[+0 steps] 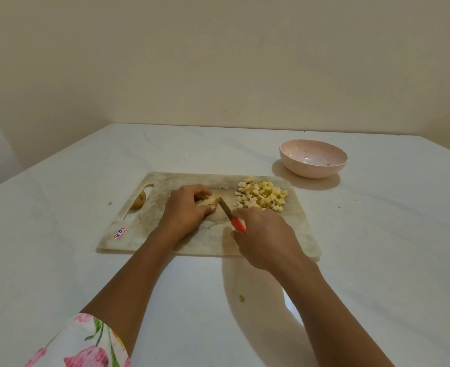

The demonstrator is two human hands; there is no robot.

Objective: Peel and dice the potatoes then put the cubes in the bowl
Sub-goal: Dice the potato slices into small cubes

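Head view: our left grip (pixel 186 209) curled round the potato (pixel 208 201), steadying it on the board (pixel 163 234); our right grip (pixel 267 241) clasped the knife (pixel 226 208), with cubes (pixel 262 198) heaped aside near the bowl (pixel 311 171).

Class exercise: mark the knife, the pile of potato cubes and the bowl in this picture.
knife (pixel 238 224): head view, on its red handle.
pile of potato cubes (pixel 262 193): head view, middle of the heap.
bowl (pixel 295 162): head view, on its outer wall.
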